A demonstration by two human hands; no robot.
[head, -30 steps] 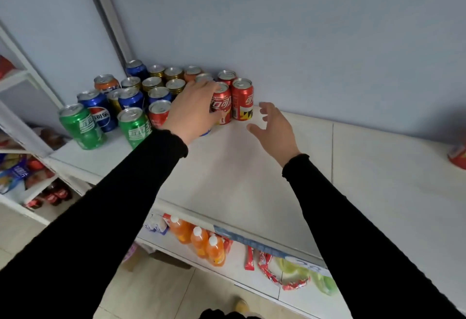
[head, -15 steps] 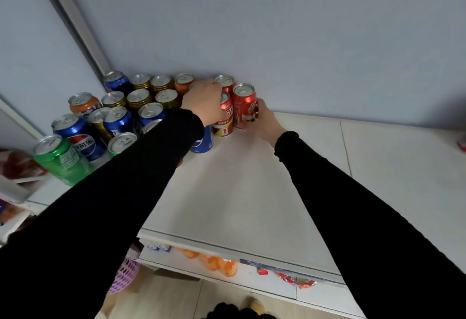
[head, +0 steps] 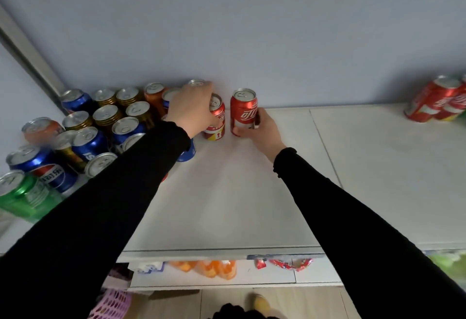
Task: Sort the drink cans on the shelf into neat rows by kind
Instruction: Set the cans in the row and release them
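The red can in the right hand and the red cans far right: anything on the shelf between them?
No. The head view shows bare white shelf between the held red can and the far-right red cans.

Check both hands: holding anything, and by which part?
Right hand grips a red cola can low on its side. Left hand grips another red cola can near its top.

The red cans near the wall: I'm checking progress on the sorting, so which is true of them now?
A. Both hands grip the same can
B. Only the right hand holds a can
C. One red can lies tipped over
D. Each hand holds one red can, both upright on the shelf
D: the left hand grips one red can, the right hand another red can, both standing apart on the shelf.
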